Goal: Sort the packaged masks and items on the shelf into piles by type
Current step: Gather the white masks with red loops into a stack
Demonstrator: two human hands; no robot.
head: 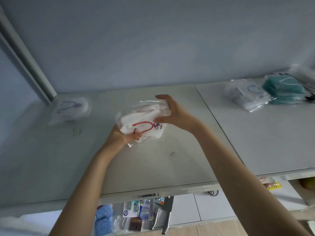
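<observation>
Packaged masks (142, 123) held by left hand (121, 135) and right hand (173, 111).

Dim, cool, bluish light, soft and even, without hard shadows. Faint glare on the clear wrapping of the white mask packets (144, 120). Blurred at left, the purple-strapped packet (69, 109); smeared at right, the teal mask pile (284, 89). Wide-angle bending along the shelf (153, 176) front and the slanted upright post (25, 53).
</observation>
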